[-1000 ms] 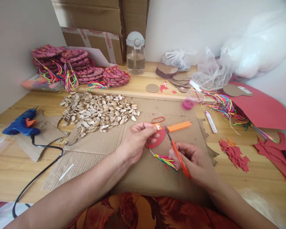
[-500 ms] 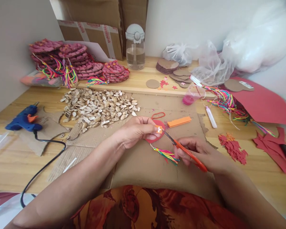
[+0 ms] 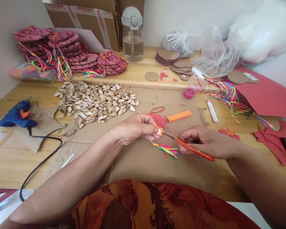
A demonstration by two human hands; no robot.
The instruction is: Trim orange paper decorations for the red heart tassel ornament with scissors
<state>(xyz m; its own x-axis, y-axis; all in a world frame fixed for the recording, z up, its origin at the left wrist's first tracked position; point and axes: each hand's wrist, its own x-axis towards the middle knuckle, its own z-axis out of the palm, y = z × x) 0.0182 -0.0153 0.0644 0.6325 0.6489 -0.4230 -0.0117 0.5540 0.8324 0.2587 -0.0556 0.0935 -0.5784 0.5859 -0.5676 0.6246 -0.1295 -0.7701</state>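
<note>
My left hand [image 3: 143, 127] pinches a small orange paper piece [image 3: 159, 131] with a white shape on it. In my right hand [image 3: 197, 141] are orange-handled scissors [image 3: 193, 149], their tips touching the paper's right edge. Beneath the left hand lies a red disc [image 3: 159, 121], partly covered, with a red cord loop [image 3: 158, 109] at its top. A multicoloured tassel [image 3: 166, 149] spreads out below the disc. Just behind the scissors rests a folded orange paper strip [image 3: 179, 116].
Peanut shells [image 3: 97, 103] cover the cardboard's left part, beside a blue glue gun [image 3: 16, 114]. Stacked pink discs [image 3: 69, 54], a water bottle [image 3: 132, 38] and cardboard discs [image 3: 168, 55] stand on the shelf. Rightward are a pink cup [image 3: 192, 89], a glue tube [image 3: 212, 110] and red scraps [image 3: 270, 140].
The scissors have swung to a flatter angle, and my right hand has shifted right and slightly up. My left hand still pinches the paper piece. The whole view has tilted downward.
</note>
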